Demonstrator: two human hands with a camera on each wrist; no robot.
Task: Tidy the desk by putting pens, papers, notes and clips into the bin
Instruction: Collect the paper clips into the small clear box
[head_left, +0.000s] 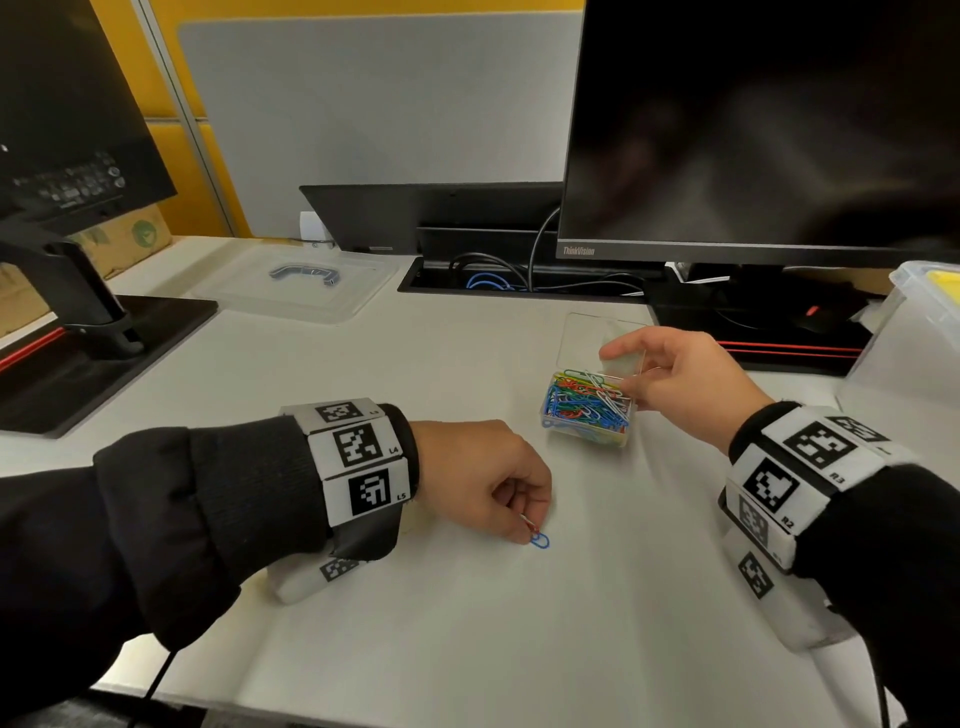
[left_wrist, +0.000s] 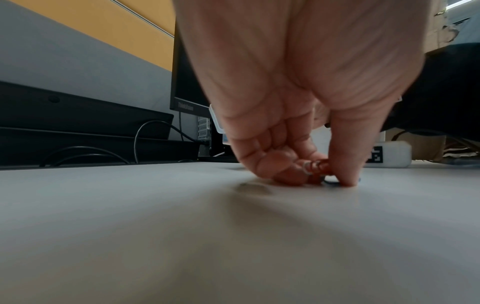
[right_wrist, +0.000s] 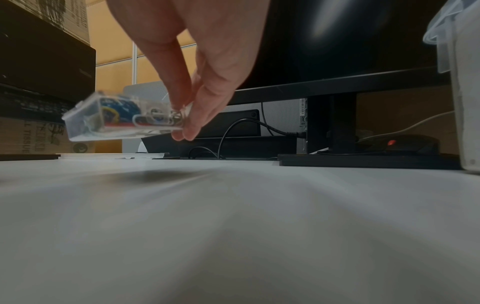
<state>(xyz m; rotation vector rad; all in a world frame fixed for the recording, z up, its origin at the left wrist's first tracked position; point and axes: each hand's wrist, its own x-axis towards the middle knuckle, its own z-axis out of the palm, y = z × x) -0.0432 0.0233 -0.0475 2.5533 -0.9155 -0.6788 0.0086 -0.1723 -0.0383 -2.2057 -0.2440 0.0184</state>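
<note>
A small clear plastic box (head_left: 587, 410) full of coloured paper clips hangs tilted above the white desk (head_left: 467, 623), its lid (head_left: 592, 338) open. My right hand (head_left: 670, 379) pinches the box's right end between thumb and fingers; in the right wrist view the box (right_wrist: 119, 117) is off the desk, under my right hand (right_wrist: 192, 115). My left hand (head_left: 488, 483) is curled, fingertips down on the desk, holding a red clip (head_left: 530, 524) and touching a blue clip (head_left: 540, 541). In the left wrist view my left hand (left_wrist: 319, 170) pinches red and white clips (left_wrist: 313, 165), thumb on the blue clip (left_wrist: 331, 182).
A large clear bin (head_left: 919, 332) holding something yellow stands at the right edge. Its clear lid (head_left: 296, 283) lies at the back left. A monitor (head_left: 753, 130) on a black stand, a cable tray (head_left: 519, 280) and a second monitor stand (head_left: 78, 332) line the back and left.
</note>
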